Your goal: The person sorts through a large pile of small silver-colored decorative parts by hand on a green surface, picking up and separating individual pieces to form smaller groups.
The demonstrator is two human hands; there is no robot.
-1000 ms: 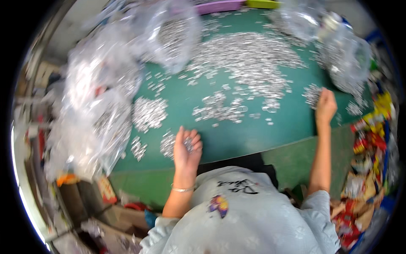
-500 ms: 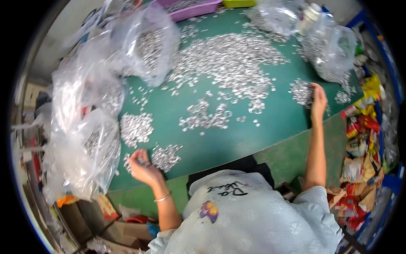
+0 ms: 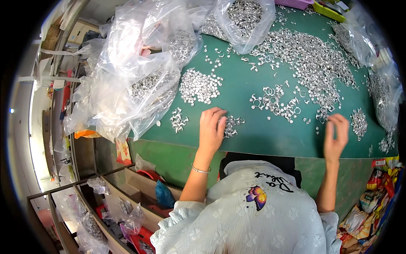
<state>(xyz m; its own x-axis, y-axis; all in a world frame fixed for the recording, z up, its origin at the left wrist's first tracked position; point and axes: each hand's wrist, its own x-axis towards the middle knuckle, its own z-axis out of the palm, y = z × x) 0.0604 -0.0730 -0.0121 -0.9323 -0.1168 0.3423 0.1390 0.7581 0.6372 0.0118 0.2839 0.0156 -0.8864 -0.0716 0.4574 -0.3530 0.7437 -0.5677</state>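
My left hand is curved against a small pile of curved silver metal pieces near the table's front edge. Its thumb is apart from the fingers, and the palm side is hidden. To its left lies another little pile of such pieces. Beyond that is a rounder heap of small silver pieces. My right hand, somewhat blurred, is over the table with thumb and fingers apart and nothing visible between them. An oval pile of silver pieces sits just to its right.
A wide heap of silver pieces covers the far right of the green table. Ring-like pieces lie mid-table. Plastic bags of metal parts crowd the left. A purple bin and a yellow-green bin stand at the back.
The view has turned to the left. My left hand has moved right from the leftmost small pile to the neighbouring one. My right hand has come away leftward from the pile on the right.
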